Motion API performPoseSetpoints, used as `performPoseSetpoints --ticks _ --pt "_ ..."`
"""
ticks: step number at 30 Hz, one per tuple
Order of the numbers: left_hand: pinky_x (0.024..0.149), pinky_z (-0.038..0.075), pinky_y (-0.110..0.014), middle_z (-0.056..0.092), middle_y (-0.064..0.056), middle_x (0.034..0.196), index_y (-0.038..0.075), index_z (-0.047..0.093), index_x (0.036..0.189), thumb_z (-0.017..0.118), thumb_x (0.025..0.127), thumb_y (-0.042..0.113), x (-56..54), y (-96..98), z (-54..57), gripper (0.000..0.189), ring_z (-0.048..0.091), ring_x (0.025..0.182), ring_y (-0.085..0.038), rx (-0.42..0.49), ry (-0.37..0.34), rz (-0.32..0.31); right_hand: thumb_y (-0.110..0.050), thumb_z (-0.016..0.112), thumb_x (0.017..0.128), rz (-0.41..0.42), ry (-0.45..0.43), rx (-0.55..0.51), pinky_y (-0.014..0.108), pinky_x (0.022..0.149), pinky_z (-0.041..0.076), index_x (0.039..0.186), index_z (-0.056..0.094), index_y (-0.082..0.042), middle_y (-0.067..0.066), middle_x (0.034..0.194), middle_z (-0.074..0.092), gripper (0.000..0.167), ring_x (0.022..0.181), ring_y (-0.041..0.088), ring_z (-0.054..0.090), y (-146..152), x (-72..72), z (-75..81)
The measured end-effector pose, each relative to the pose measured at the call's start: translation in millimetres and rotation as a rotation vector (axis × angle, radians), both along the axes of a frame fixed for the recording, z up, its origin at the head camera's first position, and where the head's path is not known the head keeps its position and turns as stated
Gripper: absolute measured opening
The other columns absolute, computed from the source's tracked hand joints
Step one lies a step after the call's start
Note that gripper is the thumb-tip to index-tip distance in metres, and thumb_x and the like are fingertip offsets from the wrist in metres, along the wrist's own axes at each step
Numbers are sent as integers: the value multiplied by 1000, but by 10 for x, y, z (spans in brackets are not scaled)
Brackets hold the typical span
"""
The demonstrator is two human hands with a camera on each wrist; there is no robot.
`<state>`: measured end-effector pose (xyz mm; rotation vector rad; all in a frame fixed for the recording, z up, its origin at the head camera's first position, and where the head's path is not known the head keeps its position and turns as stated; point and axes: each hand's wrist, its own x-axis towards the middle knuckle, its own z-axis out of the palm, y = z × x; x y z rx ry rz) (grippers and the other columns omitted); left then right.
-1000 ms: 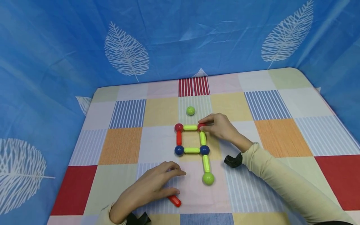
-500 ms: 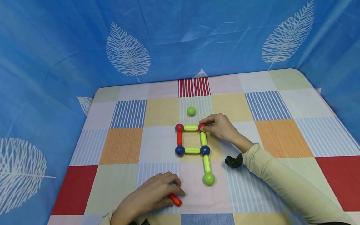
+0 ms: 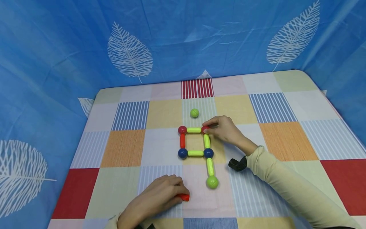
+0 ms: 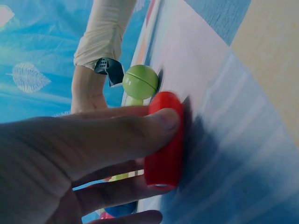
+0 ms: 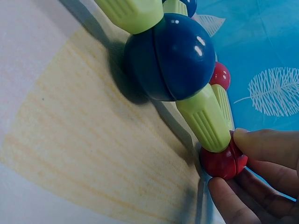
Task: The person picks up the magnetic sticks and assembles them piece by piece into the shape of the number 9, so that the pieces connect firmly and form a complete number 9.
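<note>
My left hand [image 3: 160, 197] pinches a red rod [image 4: 164, 144] between thumb and fingers, low over the cloth near the front. At the square's far right corner, my right hand [image 3: 226, 130] holds a red ball [image 5: 224, 161] by thumb and fingertips. That ball joins a square of rods and balls: another red ball [image 3: 182, 130] at far left, a blue ball [image 3: 182, 153] at near left and a second blue ball [image 5: 170, 56] at near right. Its left side is a red rod [image 3: 182, 140]; the others are yellow-green. A yellow-green rod [image 3: 210, 167] runs from the near right corner to a green ball [image 3: 212, 182].
A loose green ball [image 3: 194, 113] lies beyond the square. The patchwork cloth [image 3: 160, 114] covers the table, with a blue leaf-print curtain [image 3: 183, 38] behind it and at the sides. Black straps [image 3: 238, 164] are on the wrists.
My left hand has come down on the loose red rod, closed its fingers on it and turned it, shifting it slightly right. My right hand stays on the red ball.
</note>
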<state>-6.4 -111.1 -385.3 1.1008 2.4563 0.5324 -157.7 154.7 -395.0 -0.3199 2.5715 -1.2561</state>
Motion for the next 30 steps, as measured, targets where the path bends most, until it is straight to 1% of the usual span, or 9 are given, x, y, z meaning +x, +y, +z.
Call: performPoseSetpoints --ticks 2,6,11,13,17,21,24,30 --pt "75 46 -20 58 15 91 25 75 109 75 88 23 -23 38 -11 21 50 81 -1 9 17 18 -16 75 88 -1 1 0 41 89 47 112 75 -9 3 105 73 25 107 23 63 1 2 2" --pt "74 47 -19 59 12 89 20 74 108 74 89 23 -70 120 -46 19 51 78 -1 44 75 46 -16 75 88 2 4 -1 41 89 47 112 75 -9 4 106 73 25 107 24 63 3 4 4" --pt "76 47 -20 61 11 91 19 75 108 75 89 25 -124 219 -73 20 53 80 -3 46 106 64 -16 75 88 3 6 -2 42 89 47 112 75 -8 4 107 73 25 108 24 63 2 7 3" --pt "76 47 -20 61 11 92 19 74 108 74 89 25 -145 256 -82 20 52 80 -3 47 116 59 -16 75 88 2 3 -3 42 90 47 112 74 -8 4 107 73 25 108 24 63 1 7 2" --pt "75 45 -20 61 11 91 18 74 107 73 90 25 -177 323 -112 19 53 80 -3 69 153 29 -16 74 89 2 -2 -8 42 90 48 112 74 -8 4 106 73 25 107 24 63 -4 2 -2" --pt "75 44 -20 61 10 91 18 73 107 73 91 25 -195 383 -132 18 54 82 -4 64 190 -1 -16 75 88 3 -2 -11 42 90 48 112 74 -8 4 105 73 24 107 24 63 -8 -3 0" --pt "75 43 -20 61 10 92 18 73 108 72 91 25 -208 423 -132 19 54 83 -4 54 200 -11 -15 75 88 3 -1 -15 42 90 47 111 75 -7 4 105 73 24 107 24 64 -9 -4 3" --pt "76 42 -19 61 10 92 17 73 109 72 91 25 -217 461 -122 20 52 82 -2 59 200 -21 -16 75 88 2 -6 -15 43 92 47 111 75 -8 4 106 72 24 108 24 63 1 -6 -1"
